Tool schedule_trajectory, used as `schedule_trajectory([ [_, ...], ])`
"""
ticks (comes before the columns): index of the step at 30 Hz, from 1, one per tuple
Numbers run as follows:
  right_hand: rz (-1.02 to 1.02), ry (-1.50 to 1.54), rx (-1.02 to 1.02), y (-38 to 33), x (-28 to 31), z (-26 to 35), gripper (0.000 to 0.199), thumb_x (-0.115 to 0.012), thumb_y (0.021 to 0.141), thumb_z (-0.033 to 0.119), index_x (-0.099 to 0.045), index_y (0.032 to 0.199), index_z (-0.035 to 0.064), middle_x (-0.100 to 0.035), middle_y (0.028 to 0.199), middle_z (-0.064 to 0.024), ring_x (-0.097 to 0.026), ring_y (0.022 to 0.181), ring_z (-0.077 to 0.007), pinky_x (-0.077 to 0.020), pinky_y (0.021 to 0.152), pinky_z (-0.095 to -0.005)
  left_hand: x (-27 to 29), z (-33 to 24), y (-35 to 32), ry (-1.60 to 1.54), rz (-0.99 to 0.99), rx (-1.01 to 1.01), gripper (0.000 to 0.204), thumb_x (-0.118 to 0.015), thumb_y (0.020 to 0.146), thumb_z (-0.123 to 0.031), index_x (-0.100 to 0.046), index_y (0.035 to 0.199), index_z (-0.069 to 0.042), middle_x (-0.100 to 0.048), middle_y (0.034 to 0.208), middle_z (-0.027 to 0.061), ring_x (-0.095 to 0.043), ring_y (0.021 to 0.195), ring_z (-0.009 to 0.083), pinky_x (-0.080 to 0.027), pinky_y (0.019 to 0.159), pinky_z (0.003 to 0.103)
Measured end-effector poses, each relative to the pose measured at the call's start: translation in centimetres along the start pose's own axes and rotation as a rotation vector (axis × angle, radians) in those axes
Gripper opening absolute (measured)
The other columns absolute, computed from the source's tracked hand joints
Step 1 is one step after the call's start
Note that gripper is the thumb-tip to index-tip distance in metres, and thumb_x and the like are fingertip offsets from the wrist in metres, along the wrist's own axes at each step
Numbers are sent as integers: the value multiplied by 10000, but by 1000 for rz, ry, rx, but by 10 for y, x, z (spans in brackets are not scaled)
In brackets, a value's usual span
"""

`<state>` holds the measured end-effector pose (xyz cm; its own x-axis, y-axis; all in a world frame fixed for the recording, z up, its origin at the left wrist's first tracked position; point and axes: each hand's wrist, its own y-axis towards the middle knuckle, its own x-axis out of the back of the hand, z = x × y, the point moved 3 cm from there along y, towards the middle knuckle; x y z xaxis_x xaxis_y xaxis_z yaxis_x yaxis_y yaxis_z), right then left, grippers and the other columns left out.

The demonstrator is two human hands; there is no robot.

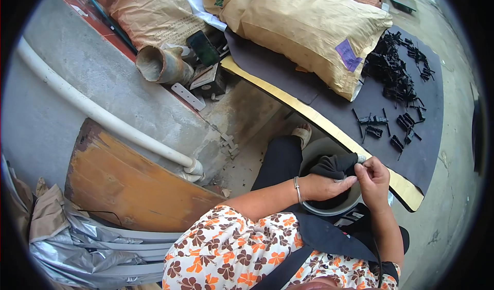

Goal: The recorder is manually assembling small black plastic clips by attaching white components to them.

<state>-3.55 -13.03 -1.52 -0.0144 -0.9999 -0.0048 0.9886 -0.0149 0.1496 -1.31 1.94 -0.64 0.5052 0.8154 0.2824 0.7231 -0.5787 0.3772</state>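
Note:
A dark, soft cloth piece point(333, 165), glove-like in its folds, lies over the fingers of my left hand point(329, 186). The left thumb points toward my right hand, while the other left fingers are mostly hidden under the cloth. My right hand point(373, 181) is closed, thumb against bent fingers, at the cloth's right end, where a pale grey bit shows. Whether something small sits in that pinch is too small to tell. Both hands are above a grey bucket point(335, 211) between my legs, its inside dark.
Beside the bucket runs a table's yellow edge point(314, 116). Several black plastic parts point(388, 74) are heaped on its dark top, near a large brown paper sack point(309, 27). Leftward are a rusty pipe piece point(163, 66), a phone-like dark slab point(203, 48), a white pipe point(108, 110) and a wooden board point(128, 171).

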Motion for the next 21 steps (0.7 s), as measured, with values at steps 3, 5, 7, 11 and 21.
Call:
schedule_trajectory([
  [3, 132, -117, -9, 6, -4, 2, 226, -606, 867, 170, -514, 741, 7, -423, 583, 22, -380, 558, -65, -341, 497, -249, 4, -9, 0, -25, 76, 362, 291, -497, 867, -127, -521, 1129, -2, -598, 969, 170, -571, 890, 310, -438, 822, 348],
  [5, 131, -277, 141, 8, -5, 13, 219, -562, 890, 166, -508, 759, -2, -463, 579, -66, -435, 530, -165, -380, 514, -302, 10, -9, 0, -60, -131, 314, 298, -513, 885, -83, -510, 1166, 18, -594, 809, 34, -531, 613, 89, -444, 578, 239],
  [7, 164, -346, 178, 12, -5, 12, 204, -524, 902, 146, -498, 766, -2, -482, 608, -141, -455, 538, -275, -392, 526, -340, 11, -4, -1, -136, -160, 333, 308, -517, 892, -67, -504, 1188, 18, -556, 735, -16, -454, 546, 15, -392, 494, 180],
  [11, 199, -361, 163, 10, 1, 9, 241, -495, 928, 177, -516, 770, -4, -467, 605, -105, -425, 536, -214, -388, 528, -307, 3, -3, 7, -92, -98, 377, 315, -531, 881, -65, -506, 1180, 30, -567, 724, 7, -494, 576, 45, -425, 539, 206],
  [21, 106, -257, 100, 6, -1, -12, 275, -515, 910, 141, -447, 683, 3, -388, 559, -80, -337, 524, -148, -332, 490, -290, -14, -6, 5, 431, -210, -31, 214, -533, 797, -25, -569, 1006, 3, -588, 939, 165, -559, 845, 328, -442, 775, 393],
])
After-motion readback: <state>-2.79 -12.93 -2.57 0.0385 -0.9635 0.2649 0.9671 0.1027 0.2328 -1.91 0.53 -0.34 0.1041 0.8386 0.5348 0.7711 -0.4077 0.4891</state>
